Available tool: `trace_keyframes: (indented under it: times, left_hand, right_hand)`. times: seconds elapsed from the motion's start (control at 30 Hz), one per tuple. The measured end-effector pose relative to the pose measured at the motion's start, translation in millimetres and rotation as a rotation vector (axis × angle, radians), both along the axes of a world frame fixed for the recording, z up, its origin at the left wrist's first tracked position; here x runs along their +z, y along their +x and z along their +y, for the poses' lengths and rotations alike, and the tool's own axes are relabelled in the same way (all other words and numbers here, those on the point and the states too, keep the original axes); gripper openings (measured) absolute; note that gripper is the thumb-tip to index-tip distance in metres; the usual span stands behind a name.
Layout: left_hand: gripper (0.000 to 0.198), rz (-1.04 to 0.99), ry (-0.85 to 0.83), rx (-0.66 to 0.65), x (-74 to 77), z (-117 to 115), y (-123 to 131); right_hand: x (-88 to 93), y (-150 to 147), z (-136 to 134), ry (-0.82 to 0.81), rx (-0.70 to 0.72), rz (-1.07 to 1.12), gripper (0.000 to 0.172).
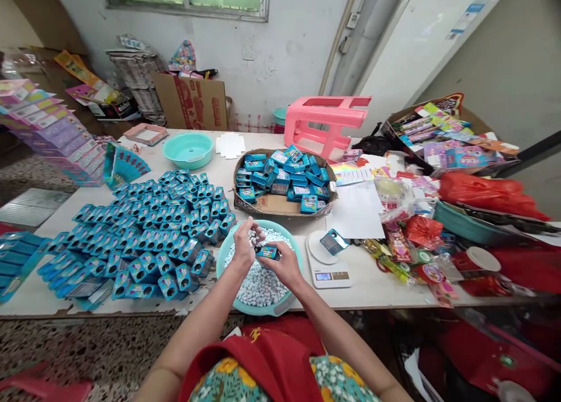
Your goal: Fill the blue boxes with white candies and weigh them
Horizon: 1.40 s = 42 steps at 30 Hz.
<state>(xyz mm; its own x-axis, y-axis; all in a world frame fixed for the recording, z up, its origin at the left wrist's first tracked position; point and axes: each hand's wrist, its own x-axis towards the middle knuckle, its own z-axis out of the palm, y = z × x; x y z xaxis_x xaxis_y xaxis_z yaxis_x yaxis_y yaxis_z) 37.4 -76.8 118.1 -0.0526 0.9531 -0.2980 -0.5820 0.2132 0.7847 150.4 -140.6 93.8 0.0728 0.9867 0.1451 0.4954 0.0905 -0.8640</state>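
A turquoise basin (221,262) full of small pale candies (263,285) stands at the table's front edge. Over it, my left hand (244,243) is cupped with its fingers curled around a handful of these candies. My right hand (284,266) grips a small blue box (267,252), held close beside the left fingers. To the left, many blue boxes (153,221) stand in packed rows, round dark openings showing on many. Behind the basin, a cut-down cardboard tray (267,204) holds a heap of similar blue boxes. Another blue box (333,242) rests tilted on a white scale (328,273) at right.
Another turquoise basin (188,149) sits at the back left, and a pink stool (326,113) lies on its side at the back. Packets and red bags (486,194) crowd the right end. Stacked pink and purple boxes (65,136) rise at far left.
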Motion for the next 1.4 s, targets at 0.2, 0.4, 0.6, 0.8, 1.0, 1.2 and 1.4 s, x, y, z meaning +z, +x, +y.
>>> trace_keyframes:
  times: [0.2, 0.4, 0.6, 0.8, 1.0, 1.2, 1.4]
  left_hand:
    - [0.029, 0.088, 0.099, 0.005, -6.8, 3, 5]
    - [0.028, 0.125, 0.079, 0.044, -15.7, 10, 16]
    - [0.038, 0.08, 0.077, -0.017, -16.3, 15, 26]
    - [0.041, 0.521, 0.103, -0.066, -55.6, 43, 6]
    - [0.024, 1.075, 0.193, -0.308, -121.4, 42, 21]
    - [0.022, 1.26, 0.16, -0.473, -137.3, 12, 25]
    - [0.033, 0.852, -0.058, -0.207, -124.1, 3, 4]
  right_hand:
    - [-2.8, 4, 8, 0.011, -0.006, -0.006, 0.033]
    - [-5.4, 17, 19, 0.012, 0.022, -0.008, 0.032]
    - [-12.6, 26, 29, -0.017, 0.034, 0.095, 0.033]
    - [2.9, 62, 7, -0.062, 0.005, 0.252, 0.037]
    - [9.2, 89, -12, -0.051, -0.058, 0.221, 0.035]
    - [0.6, 89, -9, -0.023, -0.118, 0.191, 0.035]
    - [-10.4, 79, -7, -0.053, -0.091, 0.111, 0.034]
